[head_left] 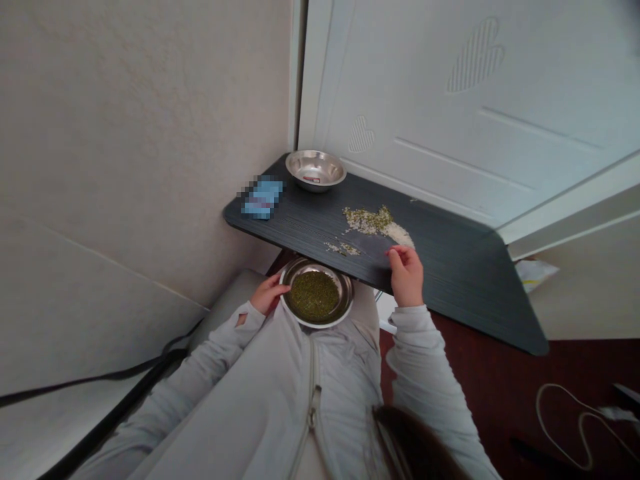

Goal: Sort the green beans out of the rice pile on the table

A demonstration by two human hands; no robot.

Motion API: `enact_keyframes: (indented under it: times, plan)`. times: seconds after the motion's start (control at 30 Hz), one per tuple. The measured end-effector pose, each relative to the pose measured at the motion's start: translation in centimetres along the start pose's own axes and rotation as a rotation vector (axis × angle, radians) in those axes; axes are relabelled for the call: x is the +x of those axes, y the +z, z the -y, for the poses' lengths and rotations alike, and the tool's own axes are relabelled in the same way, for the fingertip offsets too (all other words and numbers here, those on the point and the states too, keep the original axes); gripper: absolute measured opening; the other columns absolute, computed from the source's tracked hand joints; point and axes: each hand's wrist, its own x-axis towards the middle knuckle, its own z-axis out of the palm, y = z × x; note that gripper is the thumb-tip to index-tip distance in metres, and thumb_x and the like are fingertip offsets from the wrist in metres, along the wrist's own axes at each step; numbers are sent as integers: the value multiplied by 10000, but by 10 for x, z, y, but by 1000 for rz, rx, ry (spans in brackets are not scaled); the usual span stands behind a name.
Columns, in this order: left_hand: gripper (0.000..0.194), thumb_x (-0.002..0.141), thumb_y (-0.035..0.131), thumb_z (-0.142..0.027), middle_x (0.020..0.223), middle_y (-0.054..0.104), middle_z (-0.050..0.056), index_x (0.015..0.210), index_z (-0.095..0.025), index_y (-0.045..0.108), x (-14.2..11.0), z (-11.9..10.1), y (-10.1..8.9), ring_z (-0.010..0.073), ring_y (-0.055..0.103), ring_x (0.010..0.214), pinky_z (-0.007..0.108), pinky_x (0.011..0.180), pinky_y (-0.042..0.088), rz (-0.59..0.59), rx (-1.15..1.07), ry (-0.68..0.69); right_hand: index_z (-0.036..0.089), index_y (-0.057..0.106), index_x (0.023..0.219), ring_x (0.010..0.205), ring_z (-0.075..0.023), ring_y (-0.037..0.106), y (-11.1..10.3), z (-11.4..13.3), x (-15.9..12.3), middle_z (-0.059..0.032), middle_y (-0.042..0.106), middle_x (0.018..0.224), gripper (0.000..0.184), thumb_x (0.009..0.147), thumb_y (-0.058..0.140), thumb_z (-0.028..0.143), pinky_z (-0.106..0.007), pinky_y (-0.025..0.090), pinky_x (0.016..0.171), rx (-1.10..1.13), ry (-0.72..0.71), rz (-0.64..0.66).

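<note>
My left hand [267,294] grips the left rim of a steel bowl [347,299] resting on my lap at the table's near edge. Small green beans [314,295], which look like mung beans, cover its bottom. Over the dark table [465,273], my right hand [407,277] is closed with thumb and fingertips together; whether they hold a grain is too small to see. Just beyond those fingertips lies a pile of white grains [400,233], like rice. It adjoins a mixed heap of green and pale grains [367,220]. A smaller scatter of grains [343,249] lies nearer the edge.
A second steel bowl [316,170] stands at the table's far left corner, beside a blurred blue packet [263,198]. The wall [150,133] rises on the left, a white door [425,100] behind. A pale cable [565,393] lies on the red-brown floor at right.
</note>
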Motion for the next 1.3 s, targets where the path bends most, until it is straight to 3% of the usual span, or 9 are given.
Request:
enact_keyframes:
  times: [0.3, 0.63, 0.87, 1.3]
  plan:
    - [489, 453, 649, -187, 798, 637, 58, 928, -112, 558, 0, 0, 1, 247, 545, 837, 381, 783, 382, -19, 39, -2, 176, 384, 854, 362, -33, 324, 7, -1, 6, 5, 582, 673, 199, 707, 396, 309, -174, 279, 378, 21, 45, 137]
    - [455, 445, 632, -161, 802, 626, 37, 893, -124, 565, 7, 6, -8, 234, 529, 860, 378, 819, 340, -13, 123, 43, 171, 421, 1052, 488, -55, 417, 4, -3, 8, -1, 563, 715, 398, 656, 413, 200, -190, 340, 462, 20, -41, 174]
    - [422, 463, 600, -149, 847, 614, 28, 884, -142, 574, 13, 9, -17, 242, 502, 900, 378, 821, 336, 19, 318, 99, 162, 492, 992, 515, -68, 423, 4, -2, 6, 12, 550, 650, 374, 629, 407, 190, -205, 351, 505, -28, -19, 154]
    - [426, 469, 622, -166, 836, 617, 37, 891, -129, 573, 13, 10, -17, 235, 502, 902, 377, 838, 319, 12, 266, 93, 165, 542, 915, 497, -78, 415, 3, 0, 2, 22, 533, 606, 323, 626, 402, 208, -209, 340, 507, -149, -19, 164]
